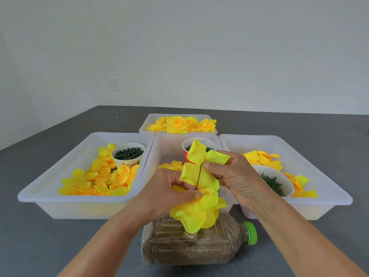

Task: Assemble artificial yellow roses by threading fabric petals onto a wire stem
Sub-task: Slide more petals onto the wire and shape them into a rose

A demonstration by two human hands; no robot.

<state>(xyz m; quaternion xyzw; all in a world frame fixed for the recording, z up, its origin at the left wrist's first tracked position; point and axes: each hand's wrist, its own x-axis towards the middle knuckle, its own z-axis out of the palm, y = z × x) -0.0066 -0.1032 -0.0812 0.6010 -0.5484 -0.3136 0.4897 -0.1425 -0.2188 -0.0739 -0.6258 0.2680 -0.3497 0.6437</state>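
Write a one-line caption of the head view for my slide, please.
Right hand threads a yellow petal piece onto the wire stem while the left hand steadies the stacked petals below.

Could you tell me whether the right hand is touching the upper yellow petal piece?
Touching: the head view shows the right hand pinching the upper petal piece at the wire stem.

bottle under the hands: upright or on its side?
On its side. The bottle lies flat on the table, its green cap pointing right, and its brown granular fill has settled along the length.
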